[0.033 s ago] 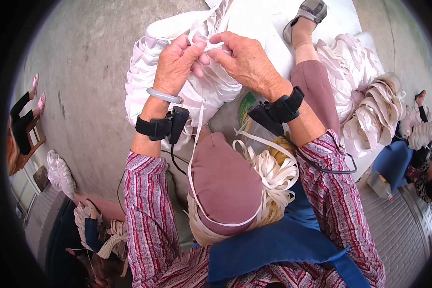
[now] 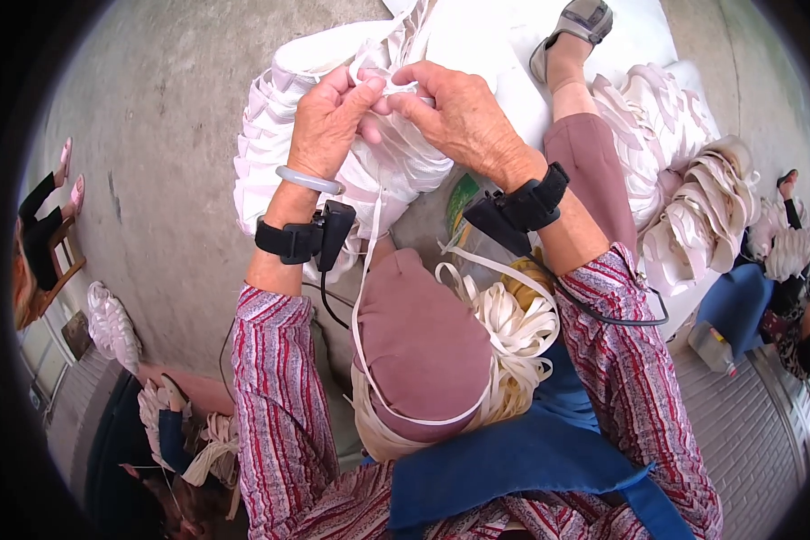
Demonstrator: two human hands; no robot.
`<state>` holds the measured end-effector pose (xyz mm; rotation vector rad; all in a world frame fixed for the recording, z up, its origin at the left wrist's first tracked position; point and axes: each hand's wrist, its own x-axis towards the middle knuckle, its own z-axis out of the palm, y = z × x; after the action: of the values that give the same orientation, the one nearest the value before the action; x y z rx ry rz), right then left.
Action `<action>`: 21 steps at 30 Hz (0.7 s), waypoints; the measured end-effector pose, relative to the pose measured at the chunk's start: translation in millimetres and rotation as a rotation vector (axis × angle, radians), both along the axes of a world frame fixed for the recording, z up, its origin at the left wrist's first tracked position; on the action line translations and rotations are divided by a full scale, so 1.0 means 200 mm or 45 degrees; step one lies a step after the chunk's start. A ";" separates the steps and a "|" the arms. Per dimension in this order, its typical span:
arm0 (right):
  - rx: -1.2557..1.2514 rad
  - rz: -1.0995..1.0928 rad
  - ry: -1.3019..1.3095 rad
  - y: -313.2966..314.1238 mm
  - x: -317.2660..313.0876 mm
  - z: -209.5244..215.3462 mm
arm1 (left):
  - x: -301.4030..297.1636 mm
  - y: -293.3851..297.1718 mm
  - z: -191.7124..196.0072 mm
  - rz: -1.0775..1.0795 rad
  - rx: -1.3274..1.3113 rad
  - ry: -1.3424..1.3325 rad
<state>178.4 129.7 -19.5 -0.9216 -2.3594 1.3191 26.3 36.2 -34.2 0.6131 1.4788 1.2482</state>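
While both hands pinch one white strap (image 2: pixel 380 83) above the woven bundle (image 2: pixel 270 126) on the floor, left hand (image 2: pixel 326 121) should hold it taut as right hand (image 2: pixel 454 112) feeds it flat, untwisted.

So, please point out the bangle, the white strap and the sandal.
bangle (image 2: pixel 308 180), head view, middle of the band on the left wrist.
white strap (image 2: pixel 358 297), head view, the run hanging below the hands.
sandal (image 2: pixel 578 22), head view, its grey upper.
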 end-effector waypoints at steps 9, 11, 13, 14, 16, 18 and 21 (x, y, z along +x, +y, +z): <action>0.107 -0.011 0.061 -0.05 -0.02 -0.04 | 0.01 0.00 -0.01 0.049 -0.081 0.138; 0.119 -0.006 0.020 -0.07 -0.03 -0.04 | 0.01 0.00 -0.01 0.035 -0.066 0.139; 0.270 0.003 0.025 -0.11 -0.05 -0.05 | 0.00 -0.02 -0.02 0.083 -0.071 0.202; 0.340 -0.019 0.015 -0.12 -0.05 -0.05 | 0.01 -0.01 -0.02 0.080 -0.062 0.194; 0.406 -0.009 -0.019 -0.12 -0.03 -0.05 | 0.02 0.02 -0.01 0.085 -0.094 0.211; 0.465 0.004 -0.048 -0.12 -0.03 -0.05 | 0.02 0.01 -0.04 0.095 -0.116 0.195; 0.489 0.062 -0.076 -0.13 -0.04 -0.06 | 0.00 0.01 -0.02 0.097 -0.188 0.178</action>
<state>170.0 103.8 -31.3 -0.7973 -2.5671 0.8163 27.2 37.5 -39.1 0.5587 1.7078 1.1611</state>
